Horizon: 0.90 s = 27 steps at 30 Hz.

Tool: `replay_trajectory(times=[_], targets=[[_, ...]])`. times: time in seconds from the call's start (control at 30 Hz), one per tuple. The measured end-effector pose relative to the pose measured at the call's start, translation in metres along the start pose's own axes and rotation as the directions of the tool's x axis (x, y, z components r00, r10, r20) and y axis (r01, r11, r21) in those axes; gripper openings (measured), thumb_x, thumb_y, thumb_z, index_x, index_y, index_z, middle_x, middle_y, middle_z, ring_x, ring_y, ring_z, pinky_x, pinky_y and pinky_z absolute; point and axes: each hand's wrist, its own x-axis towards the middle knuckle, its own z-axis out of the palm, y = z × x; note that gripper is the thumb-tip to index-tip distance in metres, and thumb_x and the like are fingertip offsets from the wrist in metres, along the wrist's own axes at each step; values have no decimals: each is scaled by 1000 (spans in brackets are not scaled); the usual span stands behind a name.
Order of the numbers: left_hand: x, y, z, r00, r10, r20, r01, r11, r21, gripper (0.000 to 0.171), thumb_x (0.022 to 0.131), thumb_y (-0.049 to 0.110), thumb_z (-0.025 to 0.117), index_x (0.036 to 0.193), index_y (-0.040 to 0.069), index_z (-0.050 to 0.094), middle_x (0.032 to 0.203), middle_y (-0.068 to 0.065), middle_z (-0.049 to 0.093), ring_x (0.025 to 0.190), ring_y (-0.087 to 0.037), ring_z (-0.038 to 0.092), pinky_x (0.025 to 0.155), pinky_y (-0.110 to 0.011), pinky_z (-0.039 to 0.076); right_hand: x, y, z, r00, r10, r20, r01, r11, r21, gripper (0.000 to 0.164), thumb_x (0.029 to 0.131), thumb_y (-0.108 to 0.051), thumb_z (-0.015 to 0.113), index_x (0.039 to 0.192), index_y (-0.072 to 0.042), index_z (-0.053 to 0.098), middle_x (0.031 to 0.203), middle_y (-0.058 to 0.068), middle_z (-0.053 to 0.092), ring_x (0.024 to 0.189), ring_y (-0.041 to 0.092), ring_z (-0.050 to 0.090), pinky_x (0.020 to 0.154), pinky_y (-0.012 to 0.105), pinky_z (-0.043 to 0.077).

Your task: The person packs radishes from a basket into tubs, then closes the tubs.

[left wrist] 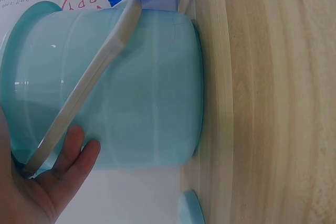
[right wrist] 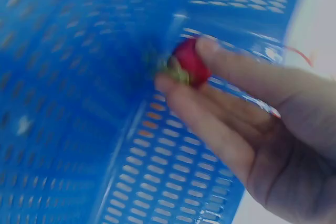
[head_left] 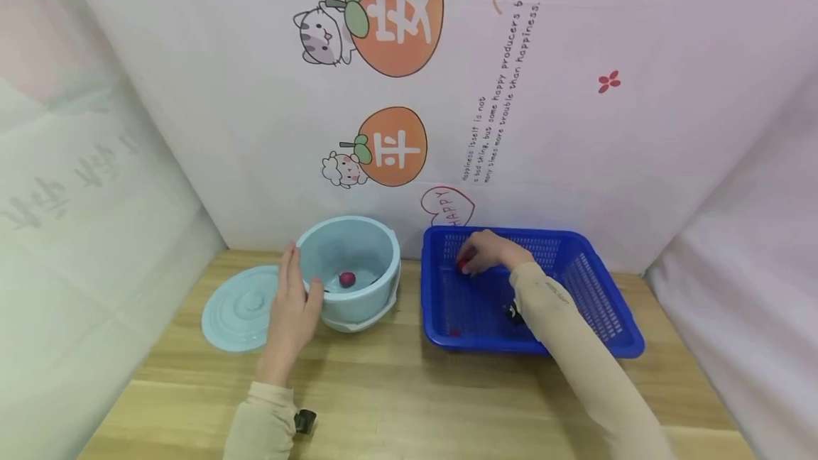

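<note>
At the left, my left hand [head_left: 294,311] lies with fairly straight fingers against the side of a light-blue bucket [head_left: 358,311]. Its fingertips touch the bucket wall just by the pale handle [left wrist: 89,85] in the left wrist view. A small dark-red round piece [head_left: 347,279] lies on the bucket's floor. Over in the blue basket [head_left: 530,346], my right hand [head_left: 488,250] pinches a small red fruit [right wrist: 193,62] between thumb and fingertips, near the back left corner. The fruit has a yellow-green patch at one end and looks blurred.
A light-blue round lid [head_left: 239,311] lies left of the bucket, partly behind the left hand. Another bit of red [head_left: 454,333] shows at the basket's front left. Bucket and basket stand on a wooden table [head_left: 396,403] before a printed white cloth [head_left: 569,148].
</note>
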Motion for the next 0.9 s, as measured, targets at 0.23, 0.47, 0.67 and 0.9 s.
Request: replay_trajectory(times=[0.23, 0.47, 0.67, 0.9], targets=[[-5, 1, 3, 1000, -2, 10, 2, 1000, -6, 68, 110, 26, 43, 167, -1, 18, 176, -9, 12, 113, -43, 62, 100, -64, 50, -19, 8, -14, 989, -147, 30, 126, 919, 374, 38, 101, -12, 72, 135, 2, 69, 129, 19, 71, 104, 29, 75, 96, 53, 58], [-2, 0, -4, 1000, -9, -4, 9, 1000, 19, 68, 110, 25, 42, 168, 0, 16, 176, -10, 12, 97, -40, 64, 90, -61, 54, -21, 0, -29, 966, -222, -130, 252, 711, 657, 42, 101, -12, 72, 141, -1, 66, 131, 21, 70, 118, 39, 70, 101, 53, 55], [-1, 1, -5, 1000, 0, -10, 0, 1000, 18, 67, 110, 25, 40, 168, 0, 16, 175, -12, 15, 85, -33, 61, 86, -59, 54, -28, -11, -31, 935, -220, -278, 355, 545, 760, 42, 102, -6, 68, 142, 1, 64, 134, 22, 68, 116, 37, 71, 104, 55, 52], [-4, 2, 3, 1000, 0, -7, 0, 1000, 0, 67, 110, 26, 40, 168, 0, 17, 176, -10, 14, 96, -40, 63, 95, -65, 51, -34, -9, -25, 910, -232, -343, 414, 473, 778, 38, 102, -3, 66, 140, -4, 67, 134, 20, 68, 116, 34, 71, 107, 57, 48]])
